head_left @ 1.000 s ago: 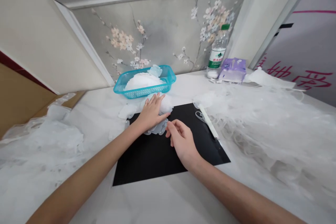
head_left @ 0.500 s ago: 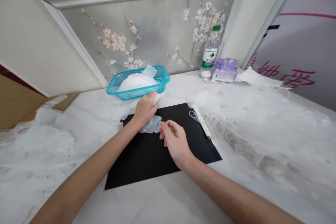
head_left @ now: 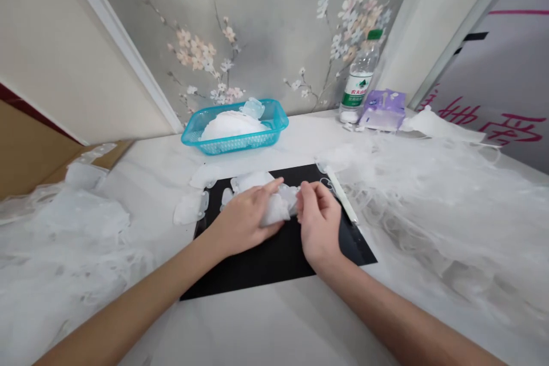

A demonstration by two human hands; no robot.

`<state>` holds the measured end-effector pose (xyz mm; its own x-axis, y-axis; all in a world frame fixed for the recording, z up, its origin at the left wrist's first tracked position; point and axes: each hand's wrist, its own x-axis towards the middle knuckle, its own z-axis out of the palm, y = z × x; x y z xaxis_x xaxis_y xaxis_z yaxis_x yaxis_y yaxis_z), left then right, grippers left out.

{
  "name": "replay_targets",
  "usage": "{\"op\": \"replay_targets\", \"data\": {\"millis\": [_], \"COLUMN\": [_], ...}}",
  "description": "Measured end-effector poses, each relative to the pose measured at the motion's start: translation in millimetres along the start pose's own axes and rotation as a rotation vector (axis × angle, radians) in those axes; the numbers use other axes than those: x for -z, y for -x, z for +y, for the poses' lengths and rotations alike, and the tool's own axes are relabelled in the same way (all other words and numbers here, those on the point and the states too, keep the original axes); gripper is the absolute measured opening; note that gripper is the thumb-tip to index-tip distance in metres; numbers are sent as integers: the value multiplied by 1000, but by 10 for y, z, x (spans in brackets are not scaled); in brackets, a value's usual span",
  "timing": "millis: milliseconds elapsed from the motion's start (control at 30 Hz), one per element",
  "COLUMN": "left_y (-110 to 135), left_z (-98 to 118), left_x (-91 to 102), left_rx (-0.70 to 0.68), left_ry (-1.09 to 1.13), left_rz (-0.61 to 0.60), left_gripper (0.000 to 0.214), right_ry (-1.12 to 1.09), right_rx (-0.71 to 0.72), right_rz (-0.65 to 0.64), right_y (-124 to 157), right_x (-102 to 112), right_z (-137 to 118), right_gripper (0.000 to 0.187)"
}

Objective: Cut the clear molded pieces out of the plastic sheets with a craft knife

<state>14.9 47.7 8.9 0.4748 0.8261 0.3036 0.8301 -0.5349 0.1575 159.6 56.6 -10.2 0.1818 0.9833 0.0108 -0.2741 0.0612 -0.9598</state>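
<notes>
Over the black mat (head_left: 253, 274) my left hand (head_left: 242, 220) is closed around a soft white pad (head_left: 275, 210), its thumb and fingers on either side. My right hand (head_left: 319, 220) pinches at the pad's right end, where a small translucent tab shows; its fingertips hide exactly what they grip. Behind the left hand lies another white piece with translucent edges (head_left: 253, 180) on the mat. Flat white pieces with clear scalloped tabs, one (head_left: 191, 207) at the mat's left edge and one (head_left: 205, 176) further back, rest beside it.
A blue basket (head_left: 240, 143) with white pieces stands against the wall. To the right are a white stick (head_left: 342, 194), a water bottle (head_left: 359, 83), a purple packet (head_left: 383, 110) and a big heap of white stringed material (head_left: 441, 206). More translucent sheets (head_left: 81, 217) pile up at left.
My left hand has come back from near the basket to the middle of the mat with the white pad. My right hand now meets it at the pad's end. The view has shifted slightly.
</notes>
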Motion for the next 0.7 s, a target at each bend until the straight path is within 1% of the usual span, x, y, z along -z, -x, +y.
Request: {"op": "replay_targets", "data": {"millis": [33,67,133,200,267,333,467,567,633,700], "left_y": [2,-2,-19,-33,-33,-19,3,-22,-52,-77], "left_z": [32,59,94,112,119,117,84,53,38,21], "left_x": [0,9,47,99,148,182,199,220,263,322], "left_rx": [-12,-25,-45,-40,-1,80,311,478,607,723], "left_ry": [-8,-39,-121,-151,-93,36,443,866,1187,1525], "left_rz": [-44,-49,8,77,141,193,298,370,378,345], "left_gripper": [55,50,37,34,34,34,33,34,35,31], "right_ry": [-15,-22,-19,-13,2,28,69,95,114,187], "right_rx": [10,13,4,-20,-42,-48,-70,-90,-84,-43], "right_rz": [30,53,81,92,96,87,18,-30,-59,-95], "right_y": [-26,-53,-98,-126,-138,-141,-136,-129,-121,-106], "right_x": [12,22,35,42,46,47,42,35,33,33], "right_z": [-5,-10,-20,-25,-23,-14,2,-4,-10,-12], "right_gripper": [32,31,30,29,29,29,30,31,31,31]}}
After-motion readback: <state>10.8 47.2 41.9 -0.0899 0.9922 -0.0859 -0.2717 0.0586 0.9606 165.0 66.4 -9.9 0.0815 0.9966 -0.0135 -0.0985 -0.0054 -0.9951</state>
